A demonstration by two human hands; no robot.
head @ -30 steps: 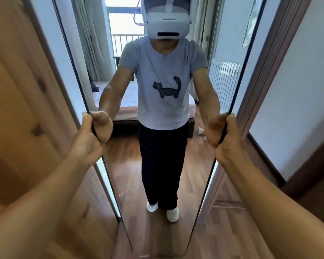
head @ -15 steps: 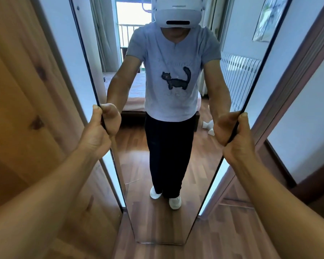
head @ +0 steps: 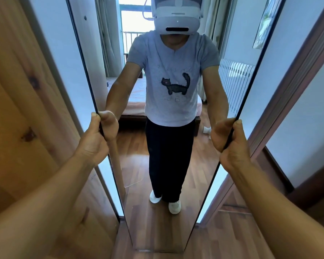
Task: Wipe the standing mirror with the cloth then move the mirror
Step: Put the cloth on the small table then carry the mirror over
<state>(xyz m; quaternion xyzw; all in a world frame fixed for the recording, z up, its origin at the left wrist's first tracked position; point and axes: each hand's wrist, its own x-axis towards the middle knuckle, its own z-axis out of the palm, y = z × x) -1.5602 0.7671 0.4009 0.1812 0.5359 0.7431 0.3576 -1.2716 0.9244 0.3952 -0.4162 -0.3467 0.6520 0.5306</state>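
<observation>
The tall standing mirror (head: 135,165) with a thin black frame stands upright right in front of me, its bottom edge on the wooden floor. My left hand (head: 93,141) grips the mirror's left edge at about mid height, thumb on the front. On the right edge, at the same height, my right hand (head: 234,146) holds the frame the same way. The glass reflects a person in a grey T-shirt with a headset and both arms. No cloth is in view.
A light wooden panel (head: 26,109) stands close on the left. A brown door frame (head: 288,94) and a pale wall (head: 310,118) lie on the right, with dark skirting below. Wood-laminate floor (head: 223,240) runs under the mirror.
The mirror has shifted a little to the right in view with both hands still gripping its edges, and more of its bottom edge shows against the floor.
</observation>
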